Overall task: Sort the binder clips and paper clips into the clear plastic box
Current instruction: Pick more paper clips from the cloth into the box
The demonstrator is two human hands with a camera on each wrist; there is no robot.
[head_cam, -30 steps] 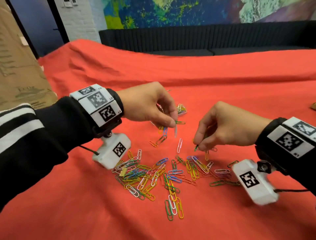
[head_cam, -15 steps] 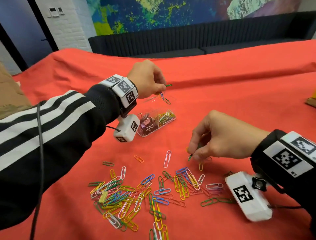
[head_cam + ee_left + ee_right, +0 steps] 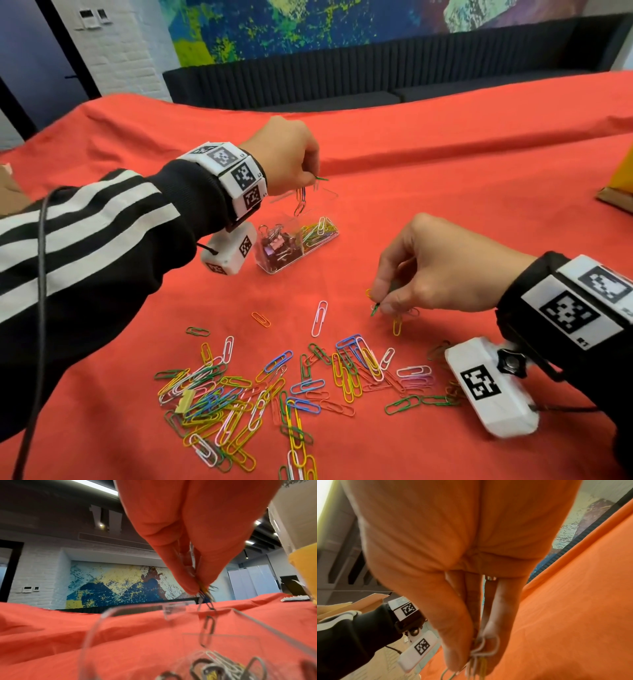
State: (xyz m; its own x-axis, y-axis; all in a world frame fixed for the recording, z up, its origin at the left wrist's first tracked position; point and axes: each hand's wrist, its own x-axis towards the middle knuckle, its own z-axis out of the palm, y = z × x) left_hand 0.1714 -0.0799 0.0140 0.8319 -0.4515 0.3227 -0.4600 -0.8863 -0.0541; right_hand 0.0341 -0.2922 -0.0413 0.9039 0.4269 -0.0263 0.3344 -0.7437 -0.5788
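Observation:
The clear plastic box (image 3: 274, 265) stands open on the red cloth, with binder clips (image 3: 274, 245) in its near compartment and paper clips (image 3: 317, 229) in the far one. My left hand (image 3: 310, 180) hovers right above the box, pinching a few paper clips (image 3: 301, 200) that dangle over the far compartment; the left wrist view shows the dangling clips (image 3: 206, 597) above the box rim (image 3: 173, 603). My right hand (image 3: 385, 303) sits low over the cloth to the right, pinching several paper clips (image 3: 479, 654). A loose pile of coloured paper clips (image 3: 260, 390) lies in front.
A yellow-and-cardboard object (image 3: 616, 192) sits at the right edge of the red cloth (image 3: 445, 171). A small pale yellow piece (image 3: 184, 405) lies in the pile. A dark bench (image 3: 342, 78) runs behind the table.
My left hand has carried its paper clips from above the pile back to just over the box. My right hand has stayed by the pile, still pinching its clips.

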